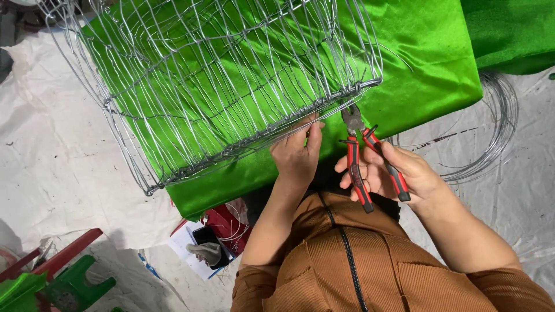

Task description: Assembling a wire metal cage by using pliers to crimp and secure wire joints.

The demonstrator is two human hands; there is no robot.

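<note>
A wire mesh cage [219,75] of thin silver wire lies on a shiny green cloth-covered block [428,63]. My left hand [298,153] pinches the cage's lower rim wire near its right end. My right hand [390,170] holds red-and-black pliers [364,159] by both handles. The plier jaws point up and touch the rim wire just right of my left fingers. My brown ribbed sleeves and zipped top fill the bottom of the head view.
A coil of bare wire [491,127] lies on the white sheet [52,162] at right. A red box with papers and a phone [217,237] sits below the block. Red and green plastic stools [63,277] stand at bottom left.
</note>
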